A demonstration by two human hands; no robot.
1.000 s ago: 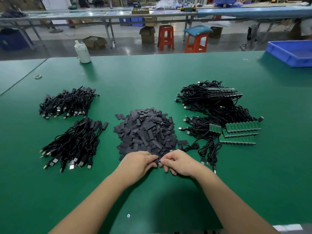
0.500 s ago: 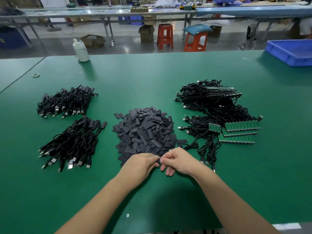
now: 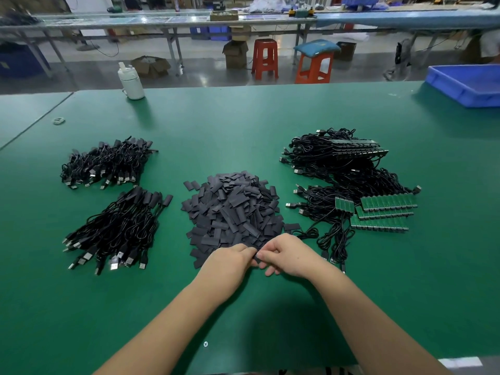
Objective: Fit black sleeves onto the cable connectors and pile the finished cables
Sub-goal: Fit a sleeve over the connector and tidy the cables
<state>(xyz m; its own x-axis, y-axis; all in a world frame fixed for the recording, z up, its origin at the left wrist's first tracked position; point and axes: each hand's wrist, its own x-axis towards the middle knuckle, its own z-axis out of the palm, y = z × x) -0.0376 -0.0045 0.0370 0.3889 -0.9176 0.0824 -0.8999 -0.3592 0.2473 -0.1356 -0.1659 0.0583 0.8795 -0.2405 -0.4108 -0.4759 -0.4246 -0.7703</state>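
A heap of flat black sleeves [image 3: 232, 209] lies in the middle of the green table [image 3: 243, 125]. At its near edge my left hand [image 3: 230, 262] and my right hand [image 3: 286, 254] meet fingertip to fingertip and pinch a small black piece [image 3: 256, 256] between them; what it is stays mostly hidden by the fingers. A thin black cable [image 3: 308, 234] loops away from behind my right hand. Unsleeved cables with green boards [image 3: 384, 209] lie to the right. Two piles of sleeved cables sit on the left, a near pile [image 3: 119, 228] and a far pile [image 3: 108, 163].
A white jug [image 3: 131, 82] stands at the table's far edge. A blue bin [image 3: 468, 85] sits at the far right corner. A small ring [image 3: 58, 121] lies far left. Stools, boxes and long benches stand beyond the table.
Both hands stay joined at the sleeve heap's near edge, with only slight finger movement. The camera has tilted a little, so the piles sit slightly higher in view.
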